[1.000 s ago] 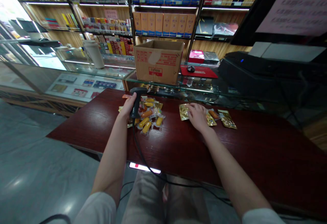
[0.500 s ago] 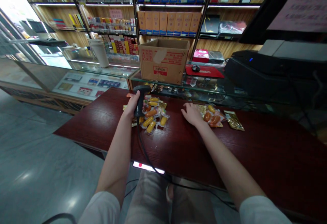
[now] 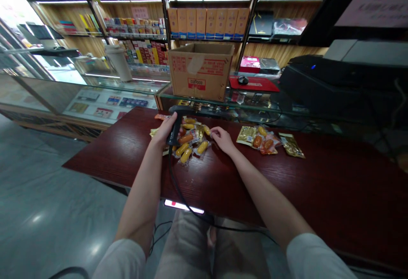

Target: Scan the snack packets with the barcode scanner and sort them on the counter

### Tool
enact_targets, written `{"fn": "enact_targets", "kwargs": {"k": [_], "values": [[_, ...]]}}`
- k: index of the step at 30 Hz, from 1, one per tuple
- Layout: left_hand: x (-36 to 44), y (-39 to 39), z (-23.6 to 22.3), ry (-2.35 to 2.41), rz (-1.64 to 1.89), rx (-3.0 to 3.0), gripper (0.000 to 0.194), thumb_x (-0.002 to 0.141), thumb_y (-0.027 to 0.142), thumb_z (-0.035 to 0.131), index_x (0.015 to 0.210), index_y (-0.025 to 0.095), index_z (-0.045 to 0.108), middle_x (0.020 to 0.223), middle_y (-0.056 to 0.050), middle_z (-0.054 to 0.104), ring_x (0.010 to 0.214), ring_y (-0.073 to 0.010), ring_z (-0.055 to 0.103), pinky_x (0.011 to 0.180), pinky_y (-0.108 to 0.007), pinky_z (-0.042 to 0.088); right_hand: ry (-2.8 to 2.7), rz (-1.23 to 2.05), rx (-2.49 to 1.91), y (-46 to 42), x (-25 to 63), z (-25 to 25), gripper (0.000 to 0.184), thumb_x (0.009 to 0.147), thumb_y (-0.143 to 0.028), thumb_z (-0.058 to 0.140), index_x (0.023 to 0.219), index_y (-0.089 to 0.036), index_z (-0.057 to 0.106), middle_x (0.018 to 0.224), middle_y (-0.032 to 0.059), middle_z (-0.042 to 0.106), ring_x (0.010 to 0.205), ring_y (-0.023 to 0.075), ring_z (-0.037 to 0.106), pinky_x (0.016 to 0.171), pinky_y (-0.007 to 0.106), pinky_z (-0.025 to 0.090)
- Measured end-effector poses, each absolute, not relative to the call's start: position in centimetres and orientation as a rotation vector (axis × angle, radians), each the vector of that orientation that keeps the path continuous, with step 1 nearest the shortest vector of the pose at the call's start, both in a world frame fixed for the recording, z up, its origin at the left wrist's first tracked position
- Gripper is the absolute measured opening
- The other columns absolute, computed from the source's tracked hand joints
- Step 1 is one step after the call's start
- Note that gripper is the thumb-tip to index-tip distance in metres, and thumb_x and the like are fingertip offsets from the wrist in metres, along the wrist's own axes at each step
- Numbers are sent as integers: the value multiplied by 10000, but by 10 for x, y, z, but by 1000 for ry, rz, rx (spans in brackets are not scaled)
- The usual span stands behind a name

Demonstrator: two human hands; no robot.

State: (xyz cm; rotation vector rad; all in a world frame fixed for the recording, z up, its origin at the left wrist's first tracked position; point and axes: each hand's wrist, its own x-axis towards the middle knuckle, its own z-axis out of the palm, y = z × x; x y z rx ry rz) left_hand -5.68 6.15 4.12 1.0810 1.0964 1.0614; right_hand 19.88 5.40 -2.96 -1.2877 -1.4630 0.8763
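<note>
My left hand (image 3: pixel 165 130) is wrapped round the handle of a black barcode scanner (image 3: pixel 174 132), held over the left pile on the table. That pile has several clear-wrapped yellow and orange-brown sausages (image 3: pixel 186 155), some partly hidden behind the scanner. At the pile's right edge my right hand (image 3: pixel 224 140) is closed, its fingertips pinching the end of a wrapped yellow sausage (image 3: pixel 206 130). Further right lies a second group, with a gold packet (image 3: pixel 246 135), brown sausages (image 3: pixel 257 141) and a yellow one. Another gold packet (image 3: pixel 291 145) lies beside it.
A dark red wooden table (image 3: pixel 210 181) spans the front. Behind it, an open cardboard box (image 3: pixel 199 75) stands on a glass counter, near a mouse (image 3: pixel 243 80) on a red mat. A black printer (image 3: pixel 334 83) is at the right. The scanner's cable (image 3: pixel 180 192) crosses the table's front edge.
My right hand left the right-hand group, where more sausages now show, and moved left to the other pile, closing on a yellow sausage. My left hand keeps the scanner over the pile.
</note>
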Motion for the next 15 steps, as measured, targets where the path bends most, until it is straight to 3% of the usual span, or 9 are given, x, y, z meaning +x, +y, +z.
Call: {"fn": "enact_targets", "kwargs": {"k": [3, 5, 10, 15], "values": [[-54, 59, 42, 1077, 1054, 1083, 548, 930, 635, 552, 1128, 139, 675, 618, -47, 650, 413, -109, 511, 408, -211, 401, -1337, 771, -1371, 58, 198, -33, 13, 791, -233, 593, 803, -238, 589, 758, -7, 646, 764, 191, 642, 838, 376, 524], [-53, 58, 42, 1069, 1058, 1085, 565, 927, 637, 555, 1141, 130, 680, 611, -46, 647, 417, -112, 519, 410, -209, 407, -1197, 816, -1385, 61, 198, -35, 73, 779, -210, 595, 836, -237, 560, 721, -25, 632, 732, 188, 665, 818, 380, 545], [-53, 57, 42, 1073, 1015, 1077, 627, 899, 682, 565, 1138, 117, 696, 600, -48, 642, 406, -113, 519, 385, -208, 384, -870, 1225, -1044, 61, 212, -32, 387, 693, -118, 683, 1032, -242, 543, 718, -58, 666, 735, 176, 730, 760, 342, 597], [-51, 57, 42, 1076, 997, 1082, 633, 888, 687, 579, 1114, 108, 697, 585, -41, 628, 403, -112, 524, 375, -201, 379, -710, 1570, -864, 56, 219, -22, 389, 670, 16, 599, 973, -226, 573, 826, -10, 706, 808, 163, 736, 768, 334, 612]]}}
